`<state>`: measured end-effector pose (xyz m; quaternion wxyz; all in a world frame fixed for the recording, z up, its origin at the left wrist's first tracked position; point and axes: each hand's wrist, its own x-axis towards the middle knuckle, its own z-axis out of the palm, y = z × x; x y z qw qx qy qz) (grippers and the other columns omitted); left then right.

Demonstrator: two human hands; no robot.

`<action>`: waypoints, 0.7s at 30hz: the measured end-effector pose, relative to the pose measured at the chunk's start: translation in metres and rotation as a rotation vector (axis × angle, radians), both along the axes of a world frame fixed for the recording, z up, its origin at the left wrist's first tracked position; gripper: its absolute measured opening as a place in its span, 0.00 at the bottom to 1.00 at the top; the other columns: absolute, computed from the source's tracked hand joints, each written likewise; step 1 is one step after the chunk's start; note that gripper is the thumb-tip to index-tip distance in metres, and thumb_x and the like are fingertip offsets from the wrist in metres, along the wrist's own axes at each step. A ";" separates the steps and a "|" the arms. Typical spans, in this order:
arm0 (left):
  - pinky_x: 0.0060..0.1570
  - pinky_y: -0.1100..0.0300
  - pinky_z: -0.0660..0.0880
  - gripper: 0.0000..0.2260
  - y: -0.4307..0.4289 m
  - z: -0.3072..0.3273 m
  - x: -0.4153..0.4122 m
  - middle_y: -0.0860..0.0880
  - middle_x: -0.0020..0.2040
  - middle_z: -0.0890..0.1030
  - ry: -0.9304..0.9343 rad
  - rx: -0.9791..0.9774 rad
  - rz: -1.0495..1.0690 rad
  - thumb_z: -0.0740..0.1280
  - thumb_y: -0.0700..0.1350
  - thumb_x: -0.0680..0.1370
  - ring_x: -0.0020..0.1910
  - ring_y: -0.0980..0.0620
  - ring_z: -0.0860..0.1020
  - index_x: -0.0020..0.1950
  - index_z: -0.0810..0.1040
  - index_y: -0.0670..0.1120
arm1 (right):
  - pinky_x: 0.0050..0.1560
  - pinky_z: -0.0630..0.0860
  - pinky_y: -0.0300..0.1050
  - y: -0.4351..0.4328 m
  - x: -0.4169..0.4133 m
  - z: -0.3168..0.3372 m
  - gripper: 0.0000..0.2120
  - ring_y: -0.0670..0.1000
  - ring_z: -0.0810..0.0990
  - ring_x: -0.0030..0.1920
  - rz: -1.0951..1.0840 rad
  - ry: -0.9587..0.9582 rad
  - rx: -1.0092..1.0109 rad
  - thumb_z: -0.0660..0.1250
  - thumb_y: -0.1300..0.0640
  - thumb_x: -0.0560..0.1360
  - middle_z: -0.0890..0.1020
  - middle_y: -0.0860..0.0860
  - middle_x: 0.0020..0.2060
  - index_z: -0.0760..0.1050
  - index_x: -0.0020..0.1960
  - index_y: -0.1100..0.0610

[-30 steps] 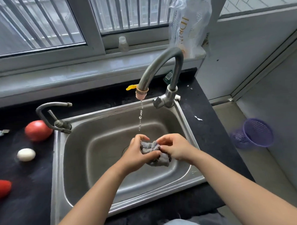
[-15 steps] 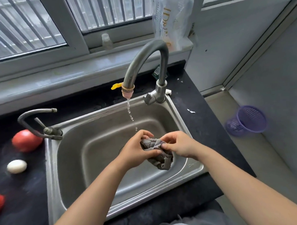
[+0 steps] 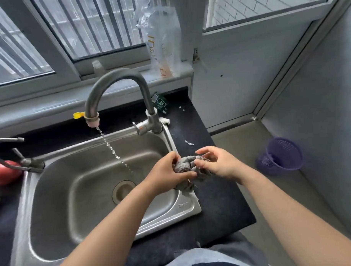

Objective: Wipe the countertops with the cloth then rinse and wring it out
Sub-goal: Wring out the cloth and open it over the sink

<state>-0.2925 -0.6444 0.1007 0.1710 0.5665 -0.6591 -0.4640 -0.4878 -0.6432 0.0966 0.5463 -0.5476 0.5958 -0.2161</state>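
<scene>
A wet grey cloth (image 3: 184,165) is bunched between both hands above the right rim of the steel sink (image 3: 89,187). My left hand (image 3: 168,173) grips its left side and my right hand (image 3: 217,164) pinches its right side, with the fingers partly spread. A loose end of the cloth hangs down over the sink's edge. The curved tap (image 3: 117,91) runs a thin stream of water (image 3: 113,153) into the basin, to the left of the cloth. The black countertop (image 3: 213,201) lies beneath my right hand.
A red tomato (image 3: 5,172) and a second small tap (image 3: 22,160) sit left of the sink. A purple basket (image 3: 281,156) stands on the floor at the right. A plastic bag (image 3: 163,41) and a small bottle (image 3: 98,68) stand on the window sill. White scraps dot the counter.
Both hands have carried the cloth to the right, out from under the stream to the sink's right rim. The view has swung right, pushing the tomato to the left edge.
</scene>
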 end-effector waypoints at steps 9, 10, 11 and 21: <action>0.28 0.63 0.64 0.04 0.021 -0.006 -0.087 0.54 0.29 0.71 0.168 0.205 0.297 0.66 0.49 0.63 0.30 0.55 0.69 0.31 0.74 0.51 | 0.47 0.76 0.40 -0.020 -0.109 0.002 0.20 0.51 0.79 0.44 -0.070 -0.049 -0.190 0.62 0.71 0.64 0.82 0.50 0.44 0.75 0.45 0.48; 0.28 0.61 0.62 0.04 0.024 -0.007 -0.094 0.53 0.29 0.70 0.257 0.258 0.394 0.66 0.47 0.64 0.30 0.54 0.68 0.29 0.73 0.51 | 0.50 0.76 0.42 -0.024 -0.115 -0.001 0.18 0.51 0.79 0.45 -0.086 -0.025 -0.193 0.64 0.70 0.66 0.81 0.50 0.46 0.74 0.45 0.47; 0.27 0.61 0.62 0.07 0.028 -0.008 -0.099 0.52 0.29 0.70 0.339 0.312 0.474 0.67 0.45 0.66 0.28 0.54 0.68 0.29 0.72 0.51 | 0.52 0.76 0.44 -0.026 -0.119 -0.006 0.15 0.51 0.79 0.47 -0.086 0.010 -0.183 0.66 0.66 0.69 0.81 0.51 0.47 0.74 0.45 0.46; 0.51 0.61 0.76 0.12 0.058 -0.009 -0.116 0.47 0.53 0.82 0.418 0.181 0.496 0.69 0.37 0.74 0.49 0.54 0.81 0.56 0.75 0.47 | 0.46 0.75 0.45 0.008 -0.073 -0.018 0.16 0.51 0.80 0.41 0.147 -0.092 0.254 0.61 0.43 0.76 0.82 0.49 0.38 0.79 0.37 0.52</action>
